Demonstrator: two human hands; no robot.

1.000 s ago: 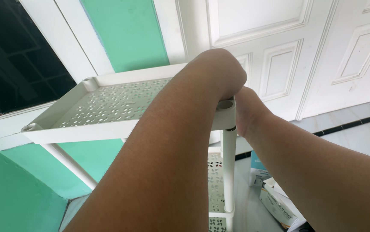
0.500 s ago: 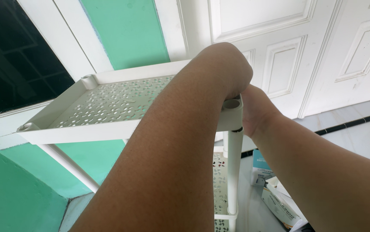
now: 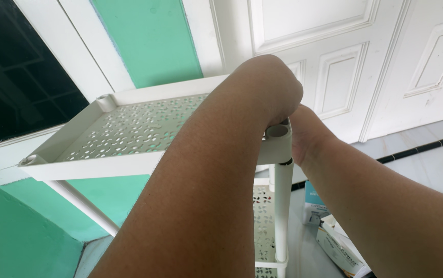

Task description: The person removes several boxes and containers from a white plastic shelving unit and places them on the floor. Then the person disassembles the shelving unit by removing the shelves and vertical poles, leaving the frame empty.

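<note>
- Step in hand, as I read it: seating the top tray (image 3: 129, 126) of a white plastic shelf rack onto its corner post (image 3: 283, 206). Tray is perforated, tilted, high in frame, near-right corner socket (image 3: 278, 131) sitting on the post.
- Left hand (image 3: 270, 87) is bent over that corner from above, wrist flexed, knuckles up. Fingers curl down behind the tray edge and are hidden, so whether they clamp the rim or just press on it: cannot tell.
- Right hand (image 3: 304, 136) is just beside the post on its far side, at socket height. Only its back and the wrist show; fingers hidden behind the post and tray corner. Grip state: cannot tell.
- There's a dark line at the post/socket joint, so the joint looks not fully home. That's a judgement.
- Next move likely calls for straight downward pressure at the corner with the post kept vertical, then checking the other sockets (image 3: 105, 98).
- Far-left post (image 3: 82, 203) runs at a slant under the tray; its joint is hidden.
- Lower tray (image 3: 262, 216) shows only as a strip between forearm and post. The rack's base is out of frame.
- Cardboard boxes (image 3: 334, 242) lie on the tiled floor (image 3: 427, 170) at lower right, partly behind the right forearm.
- Background: white panelled door (image 3: 365, 56), green wall (image 3: 149, 36), dark window (image 3: 15, 77).
</note>
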